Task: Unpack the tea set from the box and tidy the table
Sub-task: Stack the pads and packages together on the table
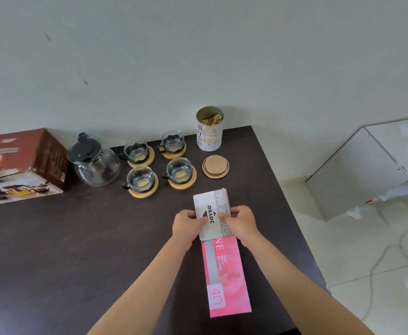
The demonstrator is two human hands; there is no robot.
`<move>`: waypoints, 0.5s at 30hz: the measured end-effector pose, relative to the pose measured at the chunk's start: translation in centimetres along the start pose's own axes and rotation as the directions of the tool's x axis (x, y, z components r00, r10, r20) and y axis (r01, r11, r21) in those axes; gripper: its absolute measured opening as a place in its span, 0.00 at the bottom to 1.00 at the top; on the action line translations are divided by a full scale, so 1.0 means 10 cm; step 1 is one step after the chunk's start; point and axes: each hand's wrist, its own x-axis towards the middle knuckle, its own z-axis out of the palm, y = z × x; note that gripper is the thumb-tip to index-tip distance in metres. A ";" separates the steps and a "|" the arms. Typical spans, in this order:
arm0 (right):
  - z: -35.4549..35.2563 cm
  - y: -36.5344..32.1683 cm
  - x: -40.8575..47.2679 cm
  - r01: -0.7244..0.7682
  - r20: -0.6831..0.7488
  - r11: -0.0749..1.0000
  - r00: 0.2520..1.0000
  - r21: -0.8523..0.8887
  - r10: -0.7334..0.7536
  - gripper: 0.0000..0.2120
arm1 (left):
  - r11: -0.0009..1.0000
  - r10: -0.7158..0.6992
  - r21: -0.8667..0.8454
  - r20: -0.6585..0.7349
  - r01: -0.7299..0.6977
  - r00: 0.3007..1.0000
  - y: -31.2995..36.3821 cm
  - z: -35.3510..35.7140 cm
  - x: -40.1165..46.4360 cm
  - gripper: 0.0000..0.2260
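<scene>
Both hands (189, 224) (240, 223) on grey stamp-pad box (210, 213) (atop pink box (226, 276)).

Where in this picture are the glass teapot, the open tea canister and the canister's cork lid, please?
glass teapot (94, 163): head view, on its clear glass belly below the black lid.
tea canister (209, 137): head view, on its printed side wall.
cork lid (215, 166): head view, on its flat cork top.

Table (77, 238): dark wood-grain, matt. Teapot (96, 165): clear glossy glass, black plastic-looking lid. Four cups (141, 178): clear glass on pale wooden coasters. Canister lid (215, 166): cork-like, matt. Red box (21, 165): printed cardboard, slight sheen.
</scene>
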 end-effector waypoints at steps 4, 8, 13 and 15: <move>-0.55 -0.28 0.45 0.063 -0.077 0.997 0.995 0.040 -0.060 0.17 | 0.996 0.084 -0.014 0.022 -0.084 0.996 0.55 0.53 0.14 0.07; -0.96 -0.62 0.98 0.129 -0.132 0.991 0.983 0.024 -0.125 0.14 | 0.984 0.175 0.022 0.032 -0.176 0.984 1.04 0.98 0.39 0.06; -1.18 -1.02 1.57 0.221 -0.146 0.975 0.964 -0.014 -0.220 0.11 | 0.975 0.223 0.013 0.005 -0.223 0.975 1.54 1.30 0.80 0.06; -1.21 -1.14 1.82 0.231 -0.138 0.973 0.963 -0.008 -0.230 0.12 | 0.971 0.238 0.026 0.001 -0.238 0.971 1.68 1.36 1.00 0.06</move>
